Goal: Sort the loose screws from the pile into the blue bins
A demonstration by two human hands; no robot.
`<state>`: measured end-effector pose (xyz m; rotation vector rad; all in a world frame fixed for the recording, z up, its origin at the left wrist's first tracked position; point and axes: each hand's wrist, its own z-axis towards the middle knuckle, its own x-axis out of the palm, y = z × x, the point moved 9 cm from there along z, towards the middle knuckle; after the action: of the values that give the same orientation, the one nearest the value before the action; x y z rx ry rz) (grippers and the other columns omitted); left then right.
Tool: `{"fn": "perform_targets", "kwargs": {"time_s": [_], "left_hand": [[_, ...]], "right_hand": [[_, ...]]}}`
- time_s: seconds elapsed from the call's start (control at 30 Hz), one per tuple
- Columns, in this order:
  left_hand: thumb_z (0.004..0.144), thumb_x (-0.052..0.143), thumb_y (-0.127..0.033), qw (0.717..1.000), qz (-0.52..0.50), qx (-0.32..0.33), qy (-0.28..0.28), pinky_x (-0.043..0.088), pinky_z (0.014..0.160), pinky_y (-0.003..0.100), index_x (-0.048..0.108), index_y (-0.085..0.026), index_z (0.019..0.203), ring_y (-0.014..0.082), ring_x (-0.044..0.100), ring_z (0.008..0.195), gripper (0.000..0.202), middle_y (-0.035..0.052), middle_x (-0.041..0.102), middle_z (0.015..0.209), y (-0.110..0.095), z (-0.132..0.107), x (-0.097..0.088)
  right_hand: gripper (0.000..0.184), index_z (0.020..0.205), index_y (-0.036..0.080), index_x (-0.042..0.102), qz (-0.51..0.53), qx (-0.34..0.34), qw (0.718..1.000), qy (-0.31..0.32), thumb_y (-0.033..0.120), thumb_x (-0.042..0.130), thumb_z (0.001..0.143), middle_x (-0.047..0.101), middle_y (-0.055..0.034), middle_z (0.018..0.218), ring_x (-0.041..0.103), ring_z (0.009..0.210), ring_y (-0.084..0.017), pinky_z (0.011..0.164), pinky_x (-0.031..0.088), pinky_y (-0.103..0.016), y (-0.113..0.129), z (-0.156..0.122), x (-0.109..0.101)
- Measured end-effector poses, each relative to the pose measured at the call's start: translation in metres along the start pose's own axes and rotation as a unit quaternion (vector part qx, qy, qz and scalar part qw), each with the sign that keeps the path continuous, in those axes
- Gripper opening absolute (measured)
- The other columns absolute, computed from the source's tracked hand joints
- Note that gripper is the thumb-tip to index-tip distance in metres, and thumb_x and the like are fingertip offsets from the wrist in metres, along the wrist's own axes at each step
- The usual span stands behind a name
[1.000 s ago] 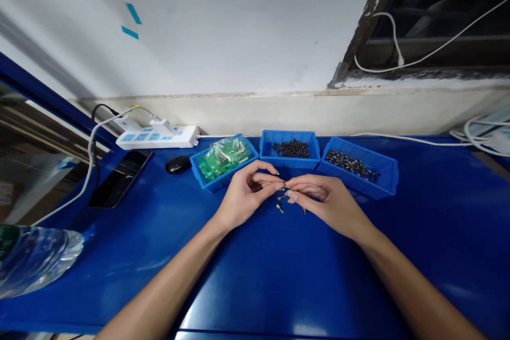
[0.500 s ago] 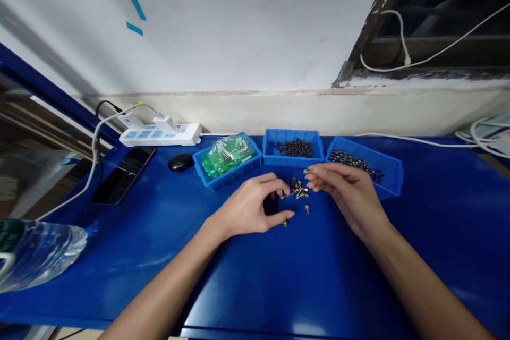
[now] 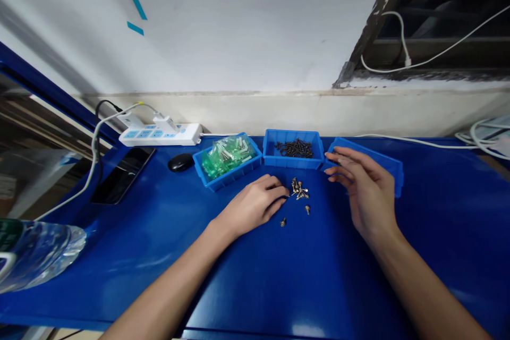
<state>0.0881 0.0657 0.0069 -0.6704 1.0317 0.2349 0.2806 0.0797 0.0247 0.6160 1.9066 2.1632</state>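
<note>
My left hand [image 3: 258, 203] rests low over the blue table, thumb and fingers pinched together on a small screw that is mostly hidden at the fingertips. Just right of it lies a loose pile of brass-coloured screws [image 3: 298, 189]. Two single screws lie nearer to me, one screw [image 3: 307, 209] below the pile and another screw [image 3: 282, 222] below my left fingertips. Over the near left part of the right blue bin [image 3: 392, 167] hovers my right hand [image 3: 366, 186], its fingers apart, with no screw visible in them. It covers most of that bin's contents.
The middle blue bin [image 3: 292, 161] holds dark screws. In the left blue bin [image 3: 229, 179] are green-tinted clear bags of hardware. A black mouse [image 3: 180, 162], a phone [image 3: 123, 175], a white power strip [image 3: 161, 135] and a large water bottle [image 3: 43, 255] stand to the left.
My right hand has moved right from beside the pile to over the right bin, and its fingers have parted. My left thumb and fingers have closed on a screw.
</note>
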Motion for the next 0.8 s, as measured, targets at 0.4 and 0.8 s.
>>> {"fn": "perform_targets", "kwargs": {"time_s": [0.4,0.8], "left_hand": [[0.101,0.055,-0.014,0.996,-0.053,-0.064,-0.038,0.057,0.082,0.032,0.064,-0.016,0.102,0.0188,0.066,0.087,0.009,0.0056,0.067,0.097,0.014,0.000,-0.005],[0.100,0.059,-0.016,0.993,-0.064,-0.077,-0.060,0.056,0.081,0.031,0.066,-0.018,0.103,0.0191,0.068,0.086,0.008,0.0049,0.071,0.095,0.020,0.000,-0.008]], "right_hand": [[0.013,0.083,0.023,0.081,-0.084,0.014,0.984,0.154,0.030,0.076,0.074,0.081,-0.0044,0.081,0.070,0.060,-0.014,0.056,0.056,-0.026,-0.012,-0.009,0.028],[0.018,0.086,0.021,0.080,-0.123,0.010,0.974,0.192,0.036,0.079,0.076,0.080,-0.0069,0.082,0.071,0.062,-0.018,0.062,0.059,-0.032,-0.017,-0.010,0.033]]}}
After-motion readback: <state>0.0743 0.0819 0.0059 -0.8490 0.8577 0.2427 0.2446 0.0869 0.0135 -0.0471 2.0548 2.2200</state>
